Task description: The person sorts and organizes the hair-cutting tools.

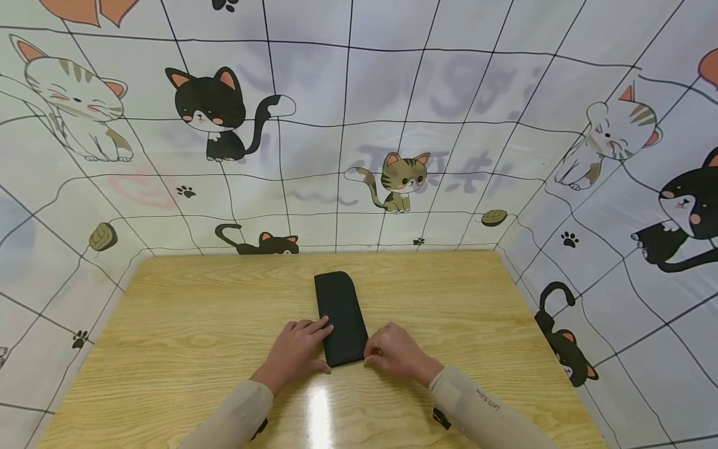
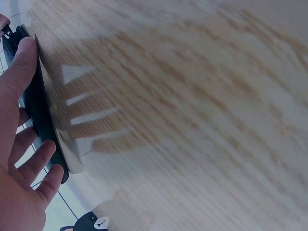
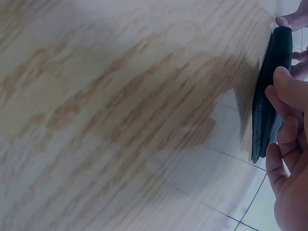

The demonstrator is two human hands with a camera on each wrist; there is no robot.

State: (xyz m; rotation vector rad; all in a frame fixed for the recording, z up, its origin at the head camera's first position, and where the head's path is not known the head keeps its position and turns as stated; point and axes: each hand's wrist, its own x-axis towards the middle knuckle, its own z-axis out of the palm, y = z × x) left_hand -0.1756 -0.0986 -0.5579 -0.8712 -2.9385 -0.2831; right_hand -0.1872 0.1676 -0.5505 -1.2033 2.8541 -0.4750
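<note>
A flat black zip case with one rounded far corner lies on the wooden table. My left hand rests on its left side, fingers fairly straight over the edge and thumb at the near left corner. At the near right corner, my right hand pinches the case's edge between thumb and curled index finger. A small dark tab, apparently a zipper pull, shows by the right fingertips in the left wrist view. The right wrist view shows a seam along the case's side. The case's underside is hidden.
The light wooden table meets a white cloth wall printed with cartoon cats and grid lines at the back. Similar cloth stands along the left and right sides. Glare marks the table's near middle.
</note>
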